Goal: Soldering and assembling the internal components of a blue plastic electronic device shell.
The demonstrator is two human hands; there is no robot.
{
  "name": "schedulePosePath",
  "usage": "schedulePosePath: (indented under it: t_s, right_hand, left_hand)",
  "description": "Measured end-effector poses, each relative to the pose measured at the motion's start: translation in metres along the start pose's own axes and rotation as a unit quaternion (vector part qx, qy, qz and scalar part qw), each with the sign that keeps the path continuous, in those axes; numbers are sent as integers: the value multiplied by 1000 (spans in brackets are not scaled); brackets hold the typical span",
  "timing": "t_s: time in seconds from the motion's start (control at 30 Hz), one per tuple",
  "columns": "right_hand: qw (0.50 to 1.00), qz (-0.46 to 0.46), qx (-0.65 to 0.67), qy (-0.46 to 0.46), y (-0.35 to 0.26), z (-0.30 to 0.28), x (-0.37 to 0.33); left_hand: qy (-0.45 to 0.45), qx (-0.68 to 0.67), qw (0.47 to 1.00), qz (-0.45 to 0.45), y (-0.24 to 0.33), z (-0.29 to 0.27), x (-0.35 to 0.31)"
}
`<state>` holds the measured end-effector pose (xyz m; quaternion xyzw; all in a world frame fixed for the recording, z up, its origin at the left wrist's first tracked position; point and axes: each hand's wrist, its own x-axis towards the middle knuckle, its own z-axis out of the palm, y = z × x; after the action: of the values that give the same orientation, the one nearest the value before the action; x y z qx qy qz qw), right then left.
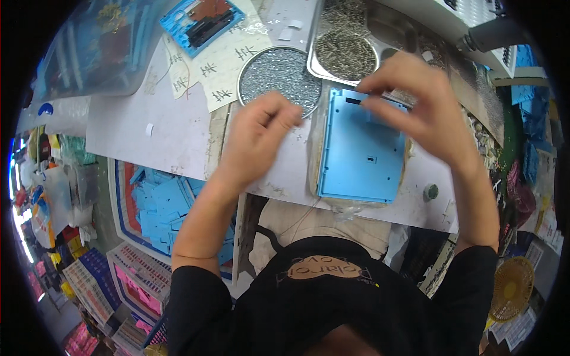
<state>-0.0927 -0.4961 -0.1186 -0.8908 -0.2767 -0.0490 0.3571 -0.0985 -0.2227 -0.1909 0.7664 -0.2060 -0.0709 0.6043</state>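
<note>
Pinching together near the top edge of a light blue plastic panel (360, 155), the fingers of the right hand (415, 107) hold something small and dark that is too blurred to name, and the hand covers the panel's upper right corner. The panel lies flat on a clear plastic bag at the near edge of the white table (172, 136), directly in front of the person. The left hand (256, 137) hovers just left of the panel, its fingers curled loosely inward with the thumb against them; whether it holds anything cannot be told. Just beyond the left hand sits a round metal dish (279, 76) full of small grey screws, and beside it, behind the panel, a metal tray (356, 41) carries more piles of small metal parts. A small green cap (430, 191) rests on the table to the right of the panel. Below the table on the left, a bin (160, 207) holds many more blue plastic pieces
</note>
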Motion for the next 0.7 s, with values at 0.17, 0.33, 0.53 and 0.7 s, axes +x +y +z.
schedulePosePath:
  t_s: [0.17,0.33,0.53,0.7]
  right_hand:
    - [970,55,234,42,-35,45,-20]
    - [955,80,279,61,-40,53,-38]
    - [959,55,267,82,-35,42,-63]
    - [872,248,388,164,-28,23,-102]
  left_hand:
    - [-35,-211,976,-39,25,25,-15]
    - [-40,-208,977,-23,25,40,-22]
    - [-91,-222,970,-29,36,50,-27]
    - [-16,-50,999,3,20,33,-14]
